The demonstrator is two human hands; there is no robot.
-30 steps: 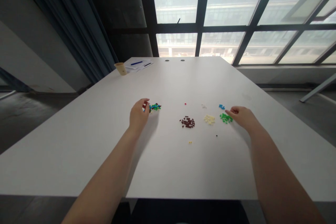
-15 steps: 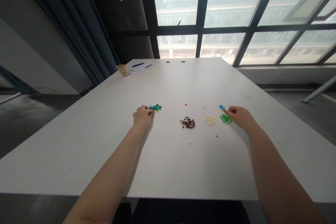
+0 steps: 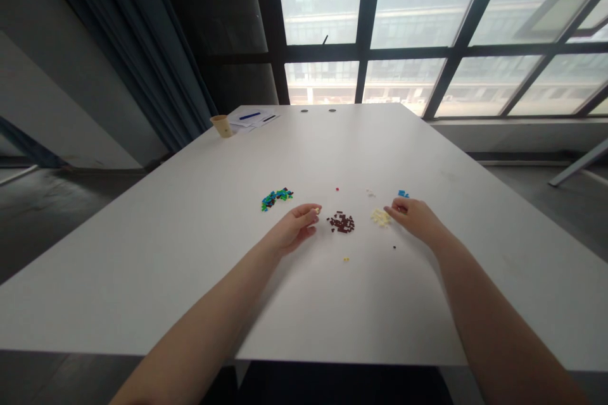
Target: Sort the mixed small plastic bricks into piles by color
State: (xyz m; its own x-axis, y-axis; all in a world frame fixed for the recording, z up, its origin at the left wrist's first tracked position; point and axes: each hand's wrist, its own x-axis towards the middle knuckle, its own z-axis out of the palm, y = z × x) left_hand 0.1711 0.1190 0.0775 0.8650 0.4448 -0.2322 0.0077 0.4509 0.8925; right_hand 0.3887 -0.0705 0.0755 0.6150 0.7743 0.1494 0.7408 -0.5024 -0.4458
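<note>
Between the thumb and fingers of my left hand (image 3: 295,228) is a small cream-coloured toy brick (image 3: 317,210), held just left of a pile of dark brown bricks (image 3: 341,223). My right hand (image 3: 414,216) is closed, its fingertips at the right edge of the cream brick pile (image 3: 380,218); whatever it pinches is hidden. It covers most of the green pile. A few blue bricks (image 3: 403,193) lie just beyond it. Farther left is a mixed heap of blue, green and dark bricks (image 3: 275,198).
On the white table (image 3: 190,266) are a red piece (image 3: 337,189), some whitish pieces (image 3: 370,192), yellow pieces (image 3: 346,259) and a tiny black piece (image 3: 394,247). A paper cup (image 3: 221,127) and papers (image 3: 247,120) with pens stand at the far left.
My left hand has moved right from the mixed heap, bringing a cream brick; the heap now shows more spread out. My right hand has shifted left from the blue and green bricks to the cream pile.
</note>
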